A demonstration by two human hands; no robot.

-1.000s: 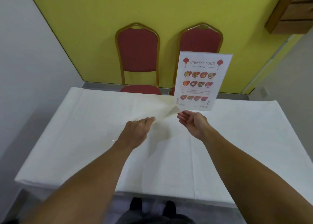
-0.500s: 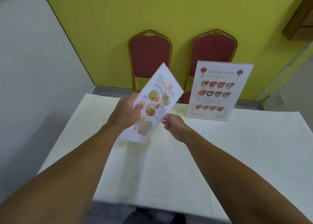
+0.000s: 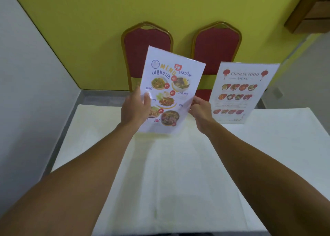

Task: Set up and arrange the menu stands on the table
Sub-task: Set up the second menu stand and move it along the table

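Both hands held a white laminated Thai food menu sheet printed with dish photos (image 3: pixel 171 91) above the white-clothed table (image 3: pixel 178 173), tilted slightly to the right. The left hand (image 3: pixel 135 109) gripped its left edge, thumb pressed on the printed face, while the right hand (image 3: pixel 200 110) pinched the right edge. Just to the right, a clear acrylic stand holding a white Chinese food menu (image 3: pixel 241 93) stood upright on the table, in front of two red padded chairs with gold frames (image 3: pixel 216 46)
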